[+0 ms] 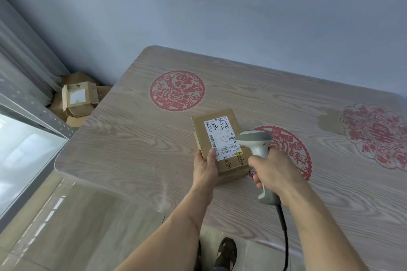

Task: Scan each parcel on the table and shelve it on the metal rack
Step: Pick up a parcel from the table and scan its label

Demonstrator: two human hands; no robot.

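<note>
Nearest the camera, two bare forearms reaching out over the near edge of the table [132, 138], with a sandalled foot [226, 251] on the floor below. In the right hand [275, 171], fingers curled round the grip, a grey and white barcode scanner [255, 141], head tipped down over the parcel's label; black cable [284, 226] trailing from the handle base toward the near edge. In the left hand [206, 167], the near left corner of the parcel [220, 138], thumb laid on top beside the label, fingers hidden beneath. Parcel itself: a small brown cardboard box, lying near the middle of the table, white shipping label [222, 138] face up with barcodes and handwritten marks. On the wood-grain tabletop, red paper-cut decorations: one round [177, 90] on the far side of the parcel, one [293, 152] partly hidden behind the scanner and right hand, one [374, 134] at far right. At left, the pale metal rack [33, 114], a shelf edge with punched holes. In the far left corner on the floor, opened cardboard boxes [79, 99] by a grey curtain.
</note>
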